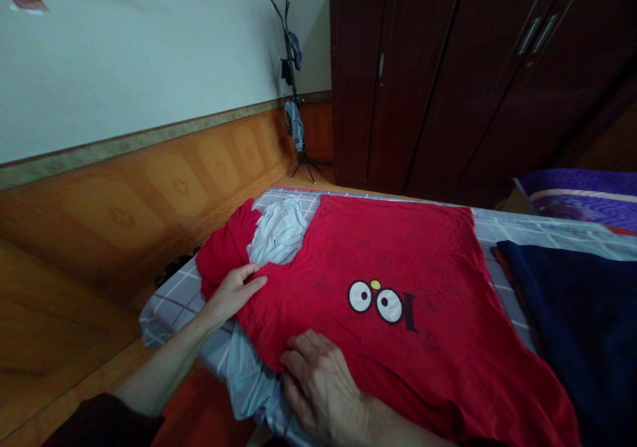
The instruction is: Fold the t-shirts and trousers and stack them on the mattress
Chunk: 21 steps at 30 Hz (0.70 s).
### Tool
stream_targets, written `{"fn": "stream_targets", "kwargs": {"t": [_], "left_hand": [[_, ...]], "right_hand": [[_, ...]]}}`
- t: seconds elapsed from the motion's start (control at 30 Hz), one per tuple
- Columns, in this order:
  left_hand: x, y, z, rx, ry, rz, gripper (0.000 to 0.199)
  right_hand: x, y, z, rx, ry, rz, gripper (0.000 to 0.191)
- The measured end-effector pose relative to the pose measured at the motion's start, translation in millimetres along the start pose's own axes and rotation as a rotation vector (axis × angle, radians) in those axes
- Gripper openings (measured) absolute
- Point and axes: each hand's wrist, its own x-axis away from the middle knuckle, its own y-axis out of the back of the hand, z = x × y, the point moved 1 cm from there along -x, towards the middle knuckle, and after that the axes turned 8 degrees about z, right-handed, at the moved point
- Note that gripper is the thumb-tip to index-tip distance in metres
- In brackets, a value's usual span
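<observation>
A red T-shirt (348, 241) with printed cartoon eyes and a small yellow spot lies spread out on a bed with a grey checked sheet (172, 311). My left hand (236, 292) rests at its left end, thumb and fingers apart on the cloth. Lower down, my right hand (321, 384) has its fingers curled over the near left edge of the shirt, closed on the fabric. Just beyond my left hand, a crumpled white cloth (281, 228) lies against a bunched red cloth (226, 241).
Folded dark blue cloth (577, 314) lies on the bed at right. Pale blue fabric (249, 371) hangs over the near edge. Behind the bed stand a coat rack (293, 82) and a dark wooden wardrobe (398, 89). A purple cover (587, 191) shows at far right.
</observation>
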Motion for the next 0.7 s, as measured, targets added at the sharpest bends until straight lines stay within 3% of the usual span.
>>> {"fn": "stream_targets", "kwargs": {"t": [0.23, 0.5, 0.7], "left_hand": [[5, -1.0, -9, 0.284, 0.177, 0.016, 0.034], [8, 13.8, -11, 0.296, 0.267, 0.106, 0.045], [-2, 4.3, -42, 0.37, 0.219, 0.084, 0.051]], "right_hand": [[1, 2, 1, -0.003, 0.027, -0.012, 0.014], [1, 0, -2, 0.034, 0.067, -0.004, 0.012], [6, -5, 1, 0.092, 0.108, -0.038, 0.019]]}}
